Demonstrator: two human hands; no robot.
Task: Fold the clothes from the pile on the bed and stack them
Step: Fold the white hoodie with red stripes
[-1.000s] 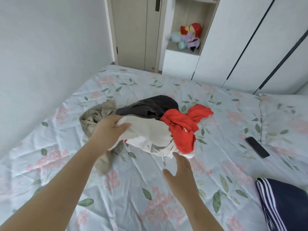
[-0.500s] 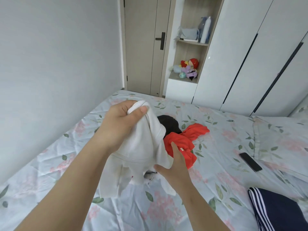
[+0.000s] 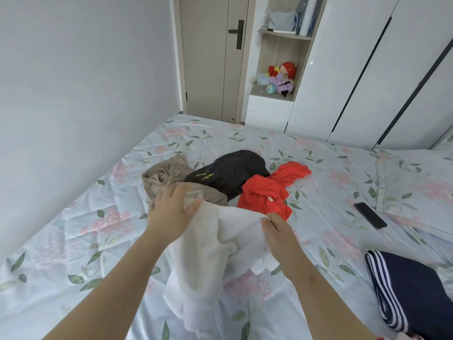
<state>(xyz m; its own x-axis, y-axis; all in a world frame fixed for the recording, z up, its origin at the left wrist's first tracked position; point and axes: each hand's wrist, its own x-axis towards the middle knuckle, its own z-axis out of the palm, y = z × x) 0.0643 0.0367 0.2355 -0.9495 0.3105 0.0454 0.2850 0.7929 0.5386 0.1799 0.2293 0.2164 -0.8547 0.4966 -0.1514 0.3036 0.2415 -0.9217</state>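
On the floral bed (image 3: 323,153), the pile (image 3: 228,174) lies just beyond both hands. The white garment (image 3: 208,253) is lifted clear of the pile, its top edge stretched crosswise between the hands and its long axis trailing back toward the person. The left hand (image 3: 171,209) grips one upper corner, thumb hidden, and the right hand (image 3: 279,231) pinches the other, so either is equally placed to spread it flat.
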